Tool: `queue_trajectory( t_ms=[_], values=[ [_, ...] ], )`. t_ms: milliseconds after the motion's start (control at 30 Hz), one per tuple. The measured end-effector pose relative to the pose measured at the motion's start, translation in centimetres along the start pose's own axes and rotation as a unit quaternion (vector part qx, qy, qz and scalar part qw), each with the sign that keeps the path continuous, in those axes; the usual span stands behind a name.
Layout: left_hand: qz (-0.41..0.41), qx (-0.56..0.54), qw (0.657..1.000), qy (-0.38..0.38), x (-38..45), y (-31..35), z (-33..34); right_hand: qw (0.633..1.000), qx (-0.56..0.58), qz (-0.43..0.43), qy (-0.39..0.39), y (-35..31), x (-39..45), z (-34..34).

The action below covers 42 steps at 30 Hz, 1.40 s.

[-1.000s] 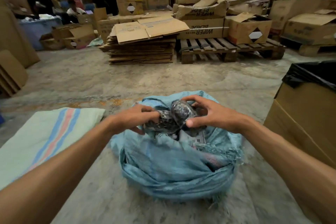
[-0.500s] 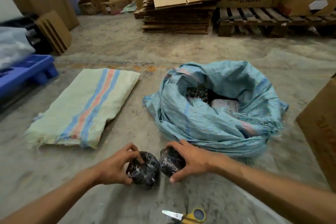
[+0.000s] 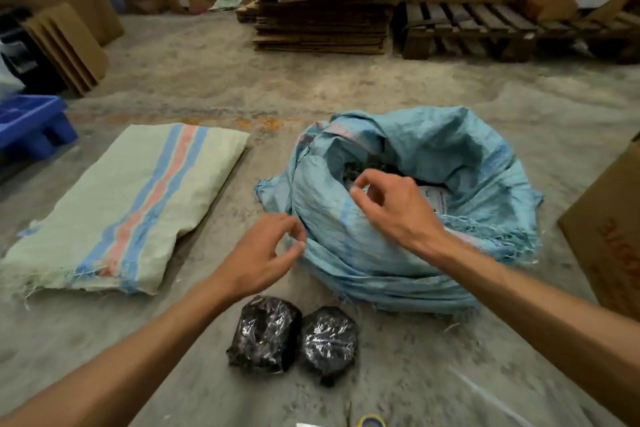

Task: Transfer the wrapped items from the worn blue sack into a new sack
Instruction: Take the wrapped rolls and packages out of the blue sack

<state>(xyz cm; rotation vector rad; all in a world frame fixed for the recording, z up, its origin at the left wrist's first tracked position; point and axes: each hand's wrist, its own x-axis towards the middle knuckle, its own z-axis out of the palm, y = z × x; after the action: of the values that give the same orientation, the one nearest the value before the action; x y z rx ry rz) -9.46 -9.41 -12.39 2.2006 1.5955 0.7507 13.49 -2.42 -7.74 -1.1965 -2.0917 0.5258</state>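
Both hands have let go of the two wrapped bundles and risen toward the worn blue sack (image 3: pixel 408 218) at centre right, while the new striped sack (image 3: pixel 131 204) lies flat at centre left. The right hand (image 3: pixel 391 208) hovers over the sack mouth and the left hand (image 3: pixel 263 256) at its near edge, both empty with fingers loosely apart. The left bundle (image 3: pixel 263 334) and right bundle (image 3: pixel 327 343) sit touching on the floor at lower centre.

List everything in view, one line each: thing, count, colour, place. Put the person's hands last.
Worn woven sack: one, light blue, open, on floor centre-right.
Plastic-wrapped bundles: two, black, side by side on floor before the blue sack.
Flat striped woven sack: one, pale green with blue and pink stripes, floor left.
Plastic pallet: one, blue, far left.
Flattened cardboard stack: one, brown, background.
Wooden pallet: one, dark, background right.
Left hand: empty, at sack's near edge.
Right hand: empty, over sack mouth.
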Motion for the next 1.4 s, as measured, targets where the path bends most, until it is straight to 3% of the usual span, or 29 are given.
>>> queue_trajectory(
  t_ms=[33,100,167,233,367,500,633,800,900,1100,1300,1400],
  values=[
    [0.018,0.004,0.999,0.030,1.9,1.2,-0.1,0.997,0.005,0.039,0.061,1.5,1.2,-1.1],
    [0.045,-0.014,0.997,0.067,6.0,3.7,0.1,0.988,-0.034,0.115,0.098,5.1,3.4,-3.0],
    [0.071,-0.037,0.994,0.074,10.0,5.9,0.7,0.982,-0.098,0.159,0.014,8.6,4.9,-3.9],
    [0.061,-0.028,0.996,0.051,14.1,6.6,2.2,0.969,-0.167,0.141,-0.119,11.4,5.9,-3.6],
    [-0.018,0.123,0.983,-0.134,21.8,4.3,6.8,0.915,-0.236,0.116,-0.304,14.6,8.2,-1.9],
    [-0.059,0.249,0.927,-0.274,26.0,0.5,9.3,0.881,-0.289,0.109,-0.359,17.9,10.5,-0.9],
    [-0.055,0.266,0.896,-0.351,28.6,-1.9,11.0,0.842,-0.324,0.139,-0.409,20.2,11.6,-0.8],
    [-0.063,0.315,0.869,-0.377,30.8,-3.8,11.2,0.828,-0.376,0.095,-0.405,22.9,12.0,0.4],
    [-0.055,0.302,0.875,-0.375,31.2,-4.9,11.5,0.834,-0.391,0.095,-0.377,22.5,11.8,0.6],
    [-0.077,0.294,0.879,-0.367,30.4,-5.2,11.2,0.890,-0.328,0.026,-0.315,18.1,10.3,-1.5],
    [-0.056,0.253,0.914,-0.312,27.9,-2.9,10.4,0.900,-0.332,-0.045,-0.278,13.4,6.9,-3.0],
    [-0.057,0.246,0.942,-0.221,26.1,-2.3,10.2,0.914,-0.335,-0.050,-0.222,11.4,4.7,-4.0]
  ],
)
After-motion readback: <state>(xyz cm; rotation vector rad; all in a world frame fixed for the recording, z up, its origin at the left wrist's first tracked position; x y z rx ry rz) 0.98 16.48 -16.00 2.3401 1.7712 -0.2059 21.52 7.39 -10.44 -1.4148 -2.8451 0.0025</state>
